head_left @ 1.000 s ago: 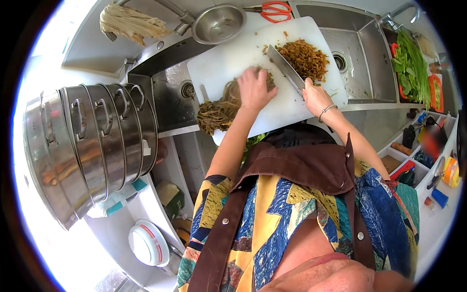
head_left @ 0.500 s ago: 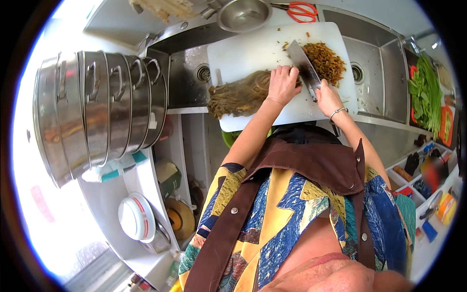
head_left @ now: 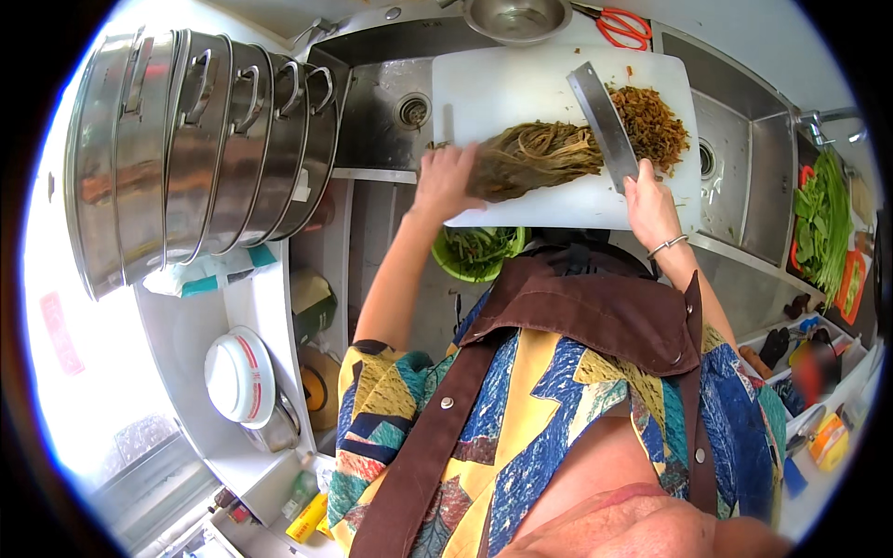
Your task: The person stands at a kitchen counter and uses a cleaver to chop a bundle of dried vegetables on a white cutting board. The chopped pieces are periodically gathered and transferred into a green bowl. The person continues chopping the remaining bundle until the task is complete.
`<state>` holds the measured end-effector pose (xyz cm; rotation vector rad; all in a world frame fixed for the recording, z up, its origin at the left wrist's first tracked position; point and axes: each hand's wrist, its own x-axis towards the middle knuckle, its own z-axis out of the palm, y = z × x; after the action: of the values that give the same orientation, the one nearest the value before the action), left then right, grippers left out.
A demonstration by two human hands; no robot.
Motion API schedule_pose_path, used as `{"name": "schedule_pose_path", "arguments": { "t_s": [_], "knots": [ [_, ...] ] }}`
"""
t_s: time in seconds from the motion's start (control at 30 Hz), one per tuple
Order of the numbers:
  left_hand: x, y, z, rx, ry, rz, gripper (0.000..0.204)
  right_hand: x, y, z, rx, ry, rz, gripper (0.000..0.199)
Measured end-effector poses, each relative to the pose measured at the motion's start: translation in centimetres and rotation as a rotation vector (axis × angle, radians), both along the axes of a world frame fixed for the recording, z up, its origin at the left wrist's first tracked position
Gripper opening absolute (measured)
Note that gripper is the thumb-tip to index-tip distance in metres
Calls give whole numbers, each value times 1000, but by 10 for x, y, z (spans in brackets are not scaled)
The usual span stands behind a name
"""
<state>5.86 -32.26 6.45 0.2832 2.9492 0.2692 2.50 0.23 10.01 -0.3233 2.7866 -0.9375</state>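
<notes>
A long bundle of brown-green preserved leafy greens (head_left: 535, 158) lies across a white cutting board (head_left: 521, 84). At its left end is my left hand (head_left: 445, 181), slightly blurred, its thumb spread away from the fingers and pressed near the bundle's end. My right hand (head_left: 653, 209) is closed round the handle of a cleaver (head_left: 603, 126). The blade stands just at the bundle's right end, between it and a heap of chopped greens (head_left: 648, 128). Some of the left end is hidden by my hand.
The board spans a double steel sink (head_left: 381, 93). A steel bowl (head_left: 518, 19) and red-handled scissors (head_left: 625, 28) sit behind it. Stacked steel pots (head_left: 209, 158) stand left. A green basket of vegetables (head_left: 479, 251) is below the board; fresh greens (head_left: 823, 214) lie right.
My left hand has moved from the bundle's right end to its left end. The bundle now lies farther right, its cut end beside the cleaver. My right hand keeps hold of the cleaver.
</notes>
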Motion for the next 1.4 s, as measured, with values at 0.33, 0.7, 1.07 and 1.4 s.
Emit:
{"name": "schedule_pose_path", "arguments": {
  "t_s": [0.33,0.7,1.07,1.4],
  "knots": [
    [22,15,-22,128,188,178,76,31,-66,1,-68,-114,259,21],
    [36,19,-37,113,232,237,64,54,-115,13,124,-263,312,19],
    [32,39,-50,-45,304,247,13,54,-129,-5,248,-349,252,19],
    [25,39,-51,-99,196,340,13,22,-163,-13,282,-285,335,13]
  ]
}}
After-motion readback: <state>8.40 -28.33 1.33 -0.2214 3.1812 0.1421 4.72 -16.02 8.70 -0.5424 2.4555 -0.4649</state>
